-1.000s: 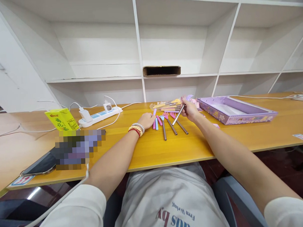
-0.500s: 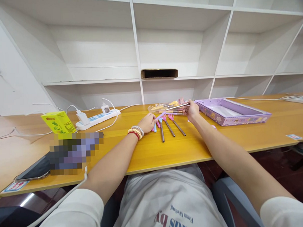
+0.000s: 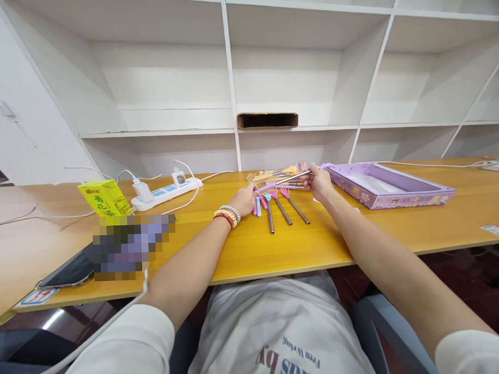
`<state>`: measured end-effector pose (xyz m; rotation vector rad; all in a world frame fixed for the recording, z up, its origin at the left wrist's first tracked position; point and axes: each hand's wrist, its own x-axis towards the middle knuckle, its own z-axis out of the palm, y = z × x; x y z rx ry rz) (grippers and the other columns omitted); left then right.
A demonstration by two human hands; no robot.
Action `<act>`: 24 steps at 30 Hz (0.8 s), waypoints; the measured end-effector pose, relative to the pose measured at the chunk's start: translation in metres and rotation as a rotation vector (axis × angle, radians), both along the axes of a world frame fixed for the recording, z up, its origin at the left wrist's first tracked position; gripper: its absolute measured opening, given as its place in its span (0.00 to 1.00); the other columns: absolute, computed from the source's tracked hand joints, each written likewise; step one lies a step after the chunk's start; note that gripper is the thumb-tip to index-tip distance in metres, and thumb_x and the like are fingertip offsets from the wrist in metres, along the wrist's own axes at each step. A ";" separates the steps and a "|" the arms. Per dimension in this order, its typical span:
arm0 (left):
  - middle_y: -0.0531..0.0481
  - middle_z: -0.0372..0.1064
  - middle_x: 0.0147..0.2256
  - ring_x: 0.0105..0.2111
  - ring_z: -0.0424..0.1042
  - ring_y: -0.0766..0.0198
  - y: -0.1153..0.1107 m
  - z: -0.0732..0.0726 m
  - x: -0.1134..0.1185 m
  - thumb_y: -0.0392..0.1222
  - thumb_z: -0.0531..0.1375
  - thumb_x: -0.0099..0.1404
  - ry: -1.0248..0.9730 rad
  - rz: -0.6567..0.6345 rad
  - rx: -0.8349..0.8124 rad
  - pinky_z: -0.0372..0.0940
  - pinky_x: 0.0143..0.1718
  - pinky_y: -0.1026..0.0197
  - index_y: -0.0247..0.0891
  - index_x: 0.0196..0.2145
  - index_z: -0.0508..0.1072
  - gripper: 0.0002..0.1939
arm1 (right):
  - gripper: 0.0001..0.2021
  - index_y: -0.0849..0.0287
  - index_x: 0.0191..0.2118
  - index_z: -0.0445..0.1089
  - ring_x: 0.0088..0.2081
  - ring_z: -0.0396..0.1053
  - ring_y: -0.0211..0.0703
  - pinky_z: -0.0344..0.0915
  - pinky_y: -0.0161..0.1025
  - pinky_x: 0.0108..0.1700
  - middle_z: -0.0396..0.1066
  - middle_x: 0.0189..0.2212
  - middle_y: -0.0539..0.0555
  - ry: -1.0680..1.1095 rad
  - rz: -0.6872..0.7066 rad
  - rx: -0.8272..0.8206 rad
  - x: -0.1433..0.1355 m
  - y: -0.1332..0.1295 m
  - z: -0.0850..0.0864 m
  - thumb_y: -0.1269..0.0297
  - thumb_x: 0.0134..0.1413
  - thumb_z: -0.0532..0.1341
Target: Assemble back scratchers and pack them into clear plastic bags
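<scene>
My left hand point(image 3: 243, 200) is closed around a purple handle point(image 3: 266, 187). My right hand point(image 3: 318, 181) pinches a metal rod point(image 3: 292, 178), whose left end meets the purple handle; I cannot tell whether they are joined. Below them on the table lie a back scratcher with a blue claw point(image 3: 270, 213) and two with pink claws, one in the middle point(image 3: 282, 210) and one at the right point(image 3: 298, 209), their metal rods pointing towards me. Beside my left fingers are several loose grip pieces, among them a blue one point(image 3: 258, 207).
Clear plastic packets point(image 3: 269, 176) lie behind my hands. A purple open box point(image 3: 405, 199) stands at right. To the left are a white power strip point(image 3: 168, 194), a yellow carton point(image 3: 106, 200) and a phone point(image 3: 70, 268). White shelving point(image 3: 169, 133) rises behind the table point(image 3: 252, 258).
My left hand has lifted slightly, bringing the purple handle up to line up with the metal rod's end. My right hand still holds the rod. The whole view has shifted slightly.
</scene>
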<state>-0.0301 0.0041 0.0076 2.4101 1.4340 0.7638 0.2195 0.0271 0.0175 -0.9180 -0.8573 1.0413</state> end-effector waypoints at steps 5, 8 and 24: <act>0.48 0.73 0.29 0.34 0.71 0.59 0.007 -0.002 -0.004 0.45 0.43 0.69 0.018 0.055 0.122 0.60 0.34 0.60 0.38 0.41 0.65 0.14 | 0.15 0.60 0.29 0.61 0.14 0.64 0.34 0.53 0.29 0.13 0.70 0.17 0.50 -0.069 0.043 0.041 0.003 0.000 -0.002 0.52 0.58 0.56; 0.47 0.73 0.31 0.34 0.71 0.60 0.007 -0.001 -0.006 0.49 0.44 0.68 0.048 0.047 0.142 0.59 0.33 0.61 0.38 0.40 0.67 0.16 | 0.14 0.60 0.30 0.62 0.16 0.66 0.36 0.54 0.29 0.14 0.71 0.18 0.52 -0.074 0.110 0.060 0.004 0.000 -0.003 0.53 0.57 0.57; 0.51 0.66 0.22 0.23 0.62 0.64 0.011 0.002 -0.018 0.61 0.43 0.65 0.171 0.068 0.214 0.50 0.26 0.61 0.38 0.24 0.69 0.28 | 0.11 0.62 0.31 0.66 0.20 0.69 0.37 0.57 0.29 0.17 0.73 0.21 0.54 -0.119 0.320 0.118 0.001 -0.013 0.001 0.58 0.55 0.59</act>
